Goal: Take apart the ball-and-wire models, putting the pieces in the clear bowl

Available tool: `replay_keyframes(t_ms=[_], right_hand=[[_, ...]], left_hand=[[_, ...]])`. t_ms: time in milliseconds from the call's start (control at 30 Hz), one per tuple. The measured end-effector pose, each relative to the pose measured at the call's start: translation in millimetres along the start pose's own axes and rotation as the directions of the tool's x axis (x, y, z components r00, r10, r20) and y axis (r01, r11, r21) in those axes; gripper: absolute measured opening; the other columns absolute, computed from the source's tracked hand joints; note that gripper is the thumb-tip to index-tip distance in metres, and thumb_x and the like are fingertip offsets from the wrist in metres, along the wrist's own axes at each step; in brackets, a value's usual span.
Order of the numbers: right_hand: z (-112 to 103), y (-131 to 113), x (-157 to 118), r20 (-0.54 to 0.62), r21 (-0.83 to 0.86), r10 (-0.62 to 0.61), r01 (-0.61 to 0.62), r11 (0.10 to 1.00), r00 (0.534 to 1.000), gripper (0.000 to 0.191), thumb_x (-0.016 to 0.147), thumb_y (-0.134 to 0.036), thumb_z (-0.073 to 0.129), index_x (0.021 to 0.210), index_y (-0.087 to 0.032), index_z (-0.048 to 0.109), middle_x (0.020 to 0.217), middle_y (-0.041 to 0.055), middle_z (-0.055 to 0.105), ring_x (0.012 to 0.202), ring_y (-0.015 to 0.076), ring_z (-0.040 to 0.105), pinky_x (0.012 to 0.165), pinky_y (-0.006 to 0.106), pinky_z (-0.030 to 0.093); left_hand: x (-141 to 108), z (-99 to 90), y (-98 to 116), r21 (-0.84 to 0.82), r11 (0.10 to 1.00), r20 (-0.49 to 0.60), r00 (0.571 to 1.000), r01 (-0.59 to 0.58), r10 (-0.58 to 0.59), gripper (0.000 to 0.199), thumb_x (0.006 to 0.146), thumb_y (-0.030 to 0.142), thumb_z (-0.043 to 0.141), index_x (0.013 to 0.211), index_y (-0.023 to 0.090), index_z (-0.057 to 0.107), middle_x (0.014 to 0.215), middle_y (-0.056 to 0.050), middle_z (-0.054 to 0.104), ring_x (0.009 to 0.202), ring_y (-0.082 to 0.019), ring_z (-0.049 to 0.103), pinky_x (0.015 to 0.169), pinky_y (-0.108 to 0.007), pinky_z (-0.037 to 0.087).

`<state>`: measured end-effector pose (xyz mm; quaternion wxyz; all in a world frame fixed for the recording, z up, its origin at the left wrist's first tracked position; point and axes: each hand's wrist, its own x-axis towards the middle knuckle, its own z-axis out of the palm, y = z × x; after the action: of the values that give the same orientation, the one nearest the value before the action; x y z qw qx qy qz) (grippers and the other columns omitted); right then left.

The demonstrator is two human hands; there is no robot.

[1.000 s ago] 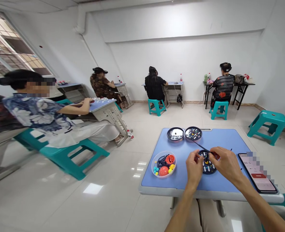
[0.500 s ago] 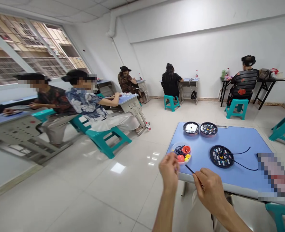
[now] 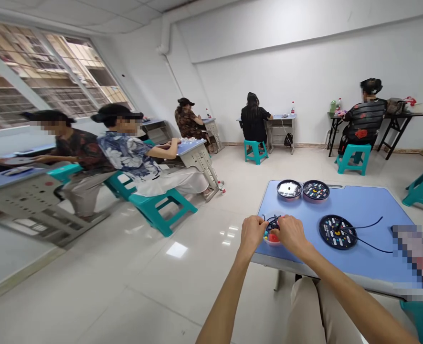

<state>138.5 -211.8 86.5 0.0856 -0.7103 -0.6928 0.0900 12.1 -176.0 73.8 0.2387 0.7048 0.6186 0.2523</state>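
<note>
Both my hands are over a clear round bowl (image 3: 273,242) at the table's near left corner. It holds thin black strips (image 3: 273,222), a red ball (image 3: 274,237) and small blue and yellow pieces. My left hand (image 3: 252,235) is at the bowl's left side with fingers pinched together; what lies between them is hidden among the black strips. My right hand (image 3: 292,234) reaches over the bowl's right side, fingers closed, their tips partly hidden. Right of it lies a round black printed disc (image 3: 335,239), with two thin black rods (image 3: 371,244) extending rightward from its middle.
Two round black-rimmed trays (image 3: 289,189) stand at the blue table's (image 3: 372,203) back edge. A pixelated flat object (image 3: 417,253) lies at the right. Other people sit on teal stools (image 3: 161,205) at desks to the left and along the far wall.
My right hand has moved forward and left to the bowl, and the black strip no longer shows plainly in it. My left hand has come to the bowl's left side. The view shifted slightly.
</note>
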Motion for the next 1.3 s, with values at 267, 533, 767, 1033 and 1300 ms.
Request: replay_keyframes(t_ms=[267, 533, 767, 1033, 1300], right_hand=[[-26.1, 82.5, -54.4, -0.349, 0.174, -0.032, 0.099, 0.98, 0.936, 0.024, 0.093, -0.031, 0.051, 0.101, -0.021, 0.071, 0.089, 0.0056, 0.071, 0.079, 0.0167, 0.065, 0.071, 0.026, 0.042], [-38.7, 199.9, -63.0, -0.303, 0.224, 0.244, -0.181, 0.958, 0.921, 0.021, 0.08, -0.026, 0.054, 0.091, -0.022, 0.072, 0.079, 0.002, 0.07, 0.069, 0.0159, 0.06, 0.061, 0.026, 0.037], [-17.8, 190.2, -49.6, -0.183, 0.111, 0.147, -0.128, 0.985, 0.972, 0.016, 0.083, -0.018, 0.051, 0.08, -0.018, 0.067, 0.085, 0.0043, 0.066, 0.076, 0.0153, 0.058, 0.064, 0.025, 0.033], [-10.0, 191.8, -43.1, -0.242, 0.016, 0.114, -0.114, 0.993, 0.964, 0.014, 0.083, -0.014, 0.052, 0.073, -0.018, 0.06, 0.08, 0.0035, 0.064, 0.072, 0.0149, 0.055, 0.062, 0.025, 0.03], [-19.7, 193.2, -44.8, -0.299, 0.066, 0.104, -0.088, 0.994, 0.949, 0.015, 0.084, -0.019, 0.049, 0.082, -0.019, 0.065, 0.078, 0.0016, 0.064, 0.07, 0.0141, 0.055, 0.062, 0.025, 0.03]], left_hand=[[8.6, 8.2, 12.4, 0.348, 0.935, 0.032, 0.998, -0.069, 0.061, 0.019, 0.083, 0.03, 0.062, 0.07, 0.018, 0.068, 0.079, -0.01, 0.069, 0.075, -0.021, 0.063, 0.06, -0.026, 0.033], [-38.4, 76.5, 70.5, -0.299, 0.88, -0.059, 0.928, -0.369, 0.369, 0.02, 0.087, 0.024, 0.056, 0.073, 0.022, 0.07, 0.075, -0.003, 0.069, 0.071, -0.018, 0.062, 0.07, -0.029, 0.043], [-48.5, 158.4, 115.1, -0.03, 0.919, 0.091, 0.914, -0.393, 0.394, 0.027, 0.082, 0.011, 0.058, 0.108, 0.017, 0.066, 0.108, -0.01, 0.065, 0.104, -0.026, 0.056, 0.086, -0.037, 0.047], [-42.0, 171.3, 114.9, 0.014, 0.913, 0.03, 0.913, -0.407, 0.406, 0.016, 0.086, 0.012, 0.055, 0.09, 0.017, 0.069, 0.094, -0.009, 0.066, 0.094, -0.026, 0.052, 0.084, -0.041, 0.046], [-43.4, 172.4, 114.8, 0.015, 0.918, 0.031, 0.918, -0.397, 0.396, 0.016, 0.088, 0.017, 0.054, 0.092, 0.019, 0.07, 0.094, -0.008, 0.066, 0.093, -0.025, 0.052, 0.082, -0.04, 0.044]])
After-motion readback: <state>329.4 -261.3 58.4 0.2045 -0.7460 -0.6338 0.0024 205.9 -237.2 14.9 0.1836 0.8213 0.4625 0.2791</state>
